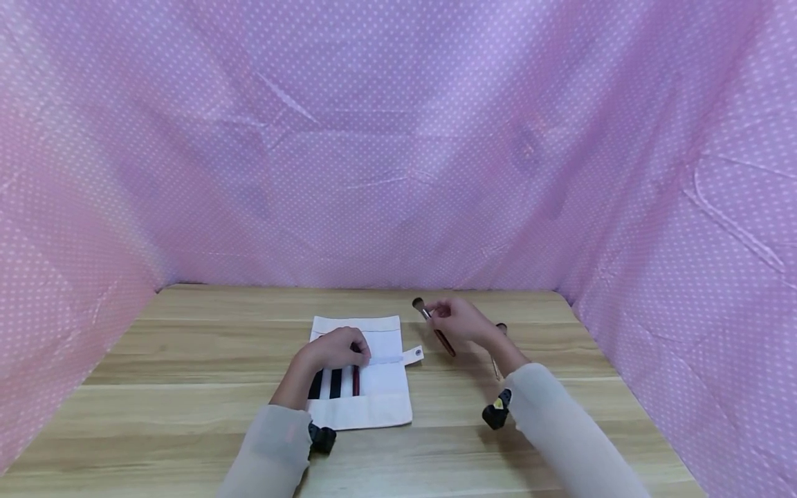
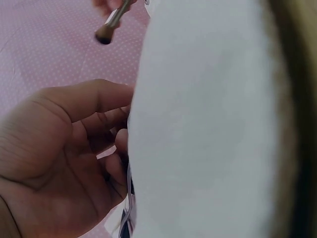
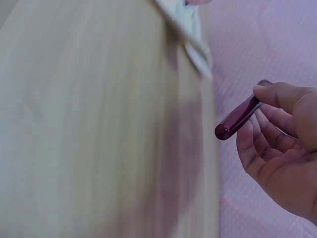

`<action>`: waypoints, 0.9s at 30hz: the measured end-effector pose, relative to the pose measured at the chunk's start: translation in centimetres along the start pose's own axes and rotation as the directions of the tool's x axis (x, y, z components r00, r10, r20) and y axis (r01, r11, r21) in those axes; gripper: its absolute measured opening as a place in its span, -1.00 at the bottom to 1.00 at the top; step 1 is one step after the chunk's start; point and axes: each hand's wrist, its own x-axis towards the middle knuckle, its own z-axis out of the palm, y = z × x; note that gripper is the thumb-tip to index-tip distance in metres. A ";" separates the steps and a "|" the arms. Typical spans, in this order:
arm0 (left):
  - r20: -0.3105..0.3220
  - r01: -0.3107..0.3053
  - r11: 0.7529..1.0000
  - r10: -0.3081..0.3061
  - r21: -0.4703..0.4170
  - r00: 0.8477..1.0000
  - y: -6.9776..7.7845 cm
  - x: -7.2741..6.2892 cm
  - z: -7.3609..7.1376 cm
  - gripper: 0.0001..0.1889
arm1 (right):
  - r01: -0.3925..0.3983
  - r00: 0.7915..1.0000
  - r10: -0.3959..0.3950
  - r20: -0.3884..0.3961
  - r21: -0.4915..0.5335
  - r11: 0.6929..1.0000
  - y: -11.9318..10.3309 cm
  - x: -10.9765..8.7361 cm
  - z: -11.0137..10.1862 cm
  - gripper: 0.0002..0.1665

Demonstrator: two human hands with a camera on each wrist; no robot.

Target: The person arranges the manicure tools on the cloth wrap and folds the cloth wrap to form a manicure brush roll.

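My right hand (image 1: 459,318) pinches a makeup brush (image 1: 444,340) by its middle, above the table. The brush's dark bristles point up and left; its glossy dark red handle (image 3: 238,118) shows in the right wrist view. My left hand (image 1: 341,348) is over a white cloth brush roll (image 1: 386,409), fingers bent and fingertips at the cloth; I cannot tell whether they grip anything. Below those fingertips a dark red handle (image 1: 356,382) stands in the roll's pocket, beside dark strips. In the left wrist view, white cloth (image 2: 203,119) hides part of the fingertips.
Another brush (image 1: 501,328) lies on the wooden table (image 1: 187,387), partly covered by my right forearm. A snap tab (image 1: 414,355) sticks out from the roll's right side. Pink dotted cloth (image 1: 398,173) hangs behind the table and along both sides.
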 end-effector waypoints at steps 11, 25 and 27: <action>0.012 0.012 1.000 -0.012 -0.013 1.000 -0.1 -0.1 0.1 -0.92 | -0.029 0.997 0.052 -0.057 0.338 0.941 -3.5 2.5 3.2 -0.59; 0.012 -0.041 0.999 0.041 0.004 0.999 -0.4 0.2 -0.2 -0.93 | 0.004 0.989 0.075 -0.127 0.534 0.846 -4.2 5.2 7.7 -0.67; 0.012 -0.035 0.999 0.035 0.006 0.999 -0.3 0.2 -0.1 -0.93 | -0.004 0.988 0.090 -0.128 0.553 0.833 -4.2 5.3 8.3 -0.70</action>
